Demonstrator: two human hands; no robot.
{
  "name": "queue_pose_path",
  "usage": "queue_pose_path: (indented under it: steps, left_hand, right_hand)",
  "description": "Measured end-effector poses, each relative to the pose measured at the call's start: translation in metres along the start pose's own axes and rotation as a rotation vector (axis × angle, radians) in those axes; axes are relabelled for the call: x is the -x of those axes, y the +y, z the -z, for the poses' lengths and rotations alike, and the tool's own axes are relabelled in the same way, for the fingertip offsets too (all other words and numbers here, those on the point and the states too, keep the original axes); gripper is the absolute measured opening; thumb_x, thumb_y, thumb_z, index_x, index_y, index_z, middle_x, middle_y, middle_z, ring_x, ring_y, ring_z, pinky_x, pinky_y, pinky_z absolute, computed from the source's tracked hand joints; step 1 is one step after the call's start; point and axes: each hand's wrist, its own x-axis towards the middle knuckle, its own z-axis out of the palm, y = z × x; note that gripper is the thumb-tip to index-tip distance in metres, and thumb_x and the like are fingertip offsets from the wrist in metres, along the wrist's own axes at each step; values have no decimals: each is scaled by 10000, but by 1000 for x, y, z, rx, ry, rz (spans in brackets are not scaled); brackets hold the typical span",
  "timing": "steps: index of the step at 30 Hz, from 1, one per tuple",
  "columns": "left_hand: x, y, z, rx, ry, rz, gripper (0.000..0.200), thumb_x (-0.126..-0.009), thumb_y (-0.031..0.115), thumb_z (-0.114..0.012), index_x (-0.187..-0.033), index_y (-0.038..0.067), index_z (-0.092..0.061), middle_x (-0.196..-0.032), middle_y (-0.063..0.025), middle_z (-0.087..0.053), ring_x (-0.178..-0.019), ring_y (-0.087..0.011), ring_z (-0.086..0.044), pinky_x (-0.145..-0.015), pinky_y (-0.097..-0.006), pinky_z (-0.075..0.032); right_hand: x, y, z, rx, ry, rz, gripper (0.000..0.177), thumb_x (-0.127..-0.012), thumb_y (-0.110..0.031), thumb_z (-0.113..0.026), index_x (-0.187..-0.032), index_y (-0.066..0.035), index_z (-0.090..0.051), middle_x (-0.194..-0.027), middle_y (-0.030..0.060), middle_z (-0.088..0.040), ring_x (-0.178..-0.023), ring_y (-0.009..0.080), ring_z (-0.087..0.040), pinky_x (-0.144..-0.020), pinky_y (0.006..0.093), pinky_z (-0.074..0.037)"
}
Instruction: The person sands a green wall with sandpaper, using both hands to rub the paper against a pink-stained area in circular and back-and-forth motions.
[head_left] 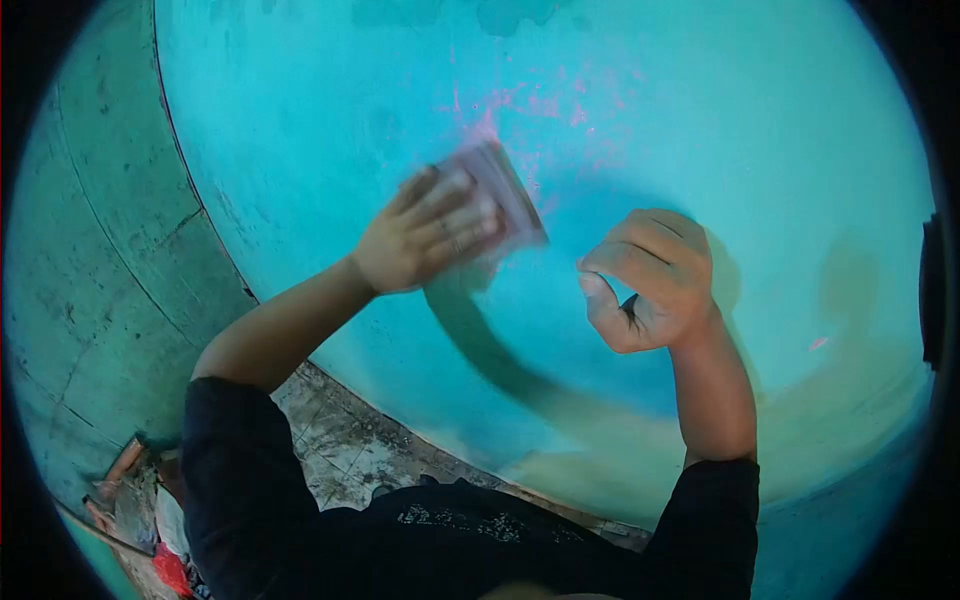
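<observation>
My left hand [425, 232], slightly smeared by motion, presses a folded pinkish-grey sheet [515, 190] flat against the turquoise wall [800, 110]. Its fingers lie across the sheet, whose right edge shows a darker fold. Pink scuffs and specks [565, 100] spread over the paint just above and to the right of the sheet. To the right, my right hand [655, 280] is curled, its thumb tip near the bent forefinger and a small gap inside the loop. Nothing shows in that hand, which overlaps the wall in this view.
A green wall [110, 220] with cracks and stains meets the turquoise one at a corner on the left. Dirty floor tiles [345, 450] show below. At the lower left lies a heap of rubbish [150, 500] with a red plastic piece [170, 570].
</observation>
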Motion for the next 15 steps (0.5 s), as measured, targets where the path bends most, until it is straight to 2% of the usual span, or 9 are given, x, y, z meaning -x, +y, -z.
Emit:
queue_pose_path:
  steps: [1, 2, 3, 5, 7, 9, 11, 12, 15]
  left_hand:
    - [7, 11, 0, 108, -101, -243, 465, -881, 158, -578, -1346, 177, -585, -1450, -4, -539, -1409, -252, -427, -1193, -490, -266]
    - [11, 21, 2, 164, -153, -338, 436, -887, 164, -546, -1315, 207, -610, -1417, 34, -567, -1391, -217, -452, -1189, -479, -296]
    - [13, 17, -3, 129, -100, -362, 402, -887, 208, -560, -1282, 224, -634, -1397, 47, -583, -1383, -221, -462, -1179, -483, -313]
    - [5, -14, 1, 28, -71, -266, 401, -869, 234, -628, -1270, 228, -642, -1398, 41, -582, -1377, -246, -467, -1174, -506, -307]
    - [-5, -21, 10, -79, 131, 119, 508, -793, 199, -732, -1292, 201, -635, -1401, -1, -580, -1378, -284, -463, -1170, -553, -268]
    - [-3, -9, -6, -43, 238, 247, 516, -811, 177, -707, -1319, 212, -624, -1399, 5, -579, -1380, -320, -451, -1160, -607, -245]
    - [9, 15, -2, 57, -79, -53, 518, -811, 196, -706, -1321, 232, -620, -1373, 19, -600, -1365, -292, -474, -1165, -583, -265]
    - [10, 26, -4, 33, -47, -220, 493, -807, 222, -711, -1293, 255, -641, -1329, 37, -630, -1339, -258, -506, -1170, -554, -288]
    - [6, 9, 8, 73, -86, -186, 464, -877, 243, -622, -1341, 238, -602, -1410, 37, -569, -1380, -219, -461, -1170, -529, -313]
  right_hand:
    - [-1, 1, 0, 7, 11, 14, 70, -672, -88, -669, -681, -118, -606, -638, 7, -532, -512, 185, -519, -461, 317, -404]
    - [-4, 2, 0, 8, 16, 26, 70, -672, -88, -669, -681, -118, -606, -638, 7, -532, -512, 185, -519, -461, 317, -404]
    - [-4, 1, 2, 15, 11, 18, 71, -672, -88, -669, -682, -119, -606, -637, 7, -531, -510, 185, -520, -460, 315, -405]
    - [-4, 0, 2, 19, 3, 3, 71, -672, -89, -670, -683, -120, -606, -637, 8, -530, -509, 184, -521, -459, 314, -406]
    - [-4, -1, 3, 10, 15, -3, 75, -669, -92, -675, -686, -121, -608, -636, 11, -529, -510, 187, -526, -462, 310, -411]
    - [-2, 0, 2, 19, 22, -10, 76, -668, -90, -674, -685, -122, -607, -636, 12, -528, -510, 187, -527, -463, 310, -413]
    - [-1, 0, 4, 5, -3, 6, 79, -666, -85, -672, -681, -122, -604, -635, 13, -527, -510, 188, -528, -464, 311, -418]
    - [-1, 0, 6, 4, -7, 11, 79, -666, -85, -672, -681, -122, -604, -635, 13, -527, -510, 188, -528, -464, 311, -418]
    - [-2, 1, 4, -6, 15, -6, 79, -670, -84, -671, -678, -121, -602, -636, 15, -527, -508, 188, -524, -461, 315, -414]
